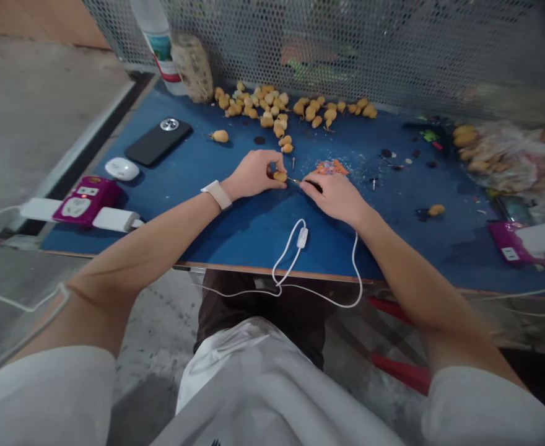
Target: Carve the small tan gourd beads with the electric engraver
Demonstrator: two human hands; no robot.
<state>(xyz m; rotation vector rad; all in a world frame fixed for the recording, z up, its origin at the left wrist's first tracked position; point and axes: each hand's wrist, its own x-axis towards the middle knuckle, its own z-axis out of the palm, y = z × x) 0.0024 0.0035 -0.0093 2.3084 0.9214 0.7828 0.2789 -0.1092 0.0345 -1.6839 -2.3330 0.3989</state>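
Note:
Between the thumb and fingers of my left hand (pixel 259 170) is a small tan gourd (pixel 279 176), partly covered by the fingers. My right hand (pixel 335 193) is closed round a slim pen-like tool (pixel 295 181), its thin metal tip pointing left at the gourd. Whether tip and gourd touch is too small to tell. A white cord (pixel 357 266) with an inline switch (pixel 303 238) runs from under my right wrist over the table's front edge. Just behind my right hand lies a crumpled orange-and-purple piece (pixel 332 167), among pale crumbs.
Many small gourds (pixel 272 102) lie along the back of the blue table (pixel 235 235), before a perforated metal panel (pixel 393 56). At left are a phone (pixel 158 141), a white case (pixel 122 168), a purple power adapter (pixel 87 199) and a bottle (pixel 161 49). A plastic bag (pixel 509 155) sits right.

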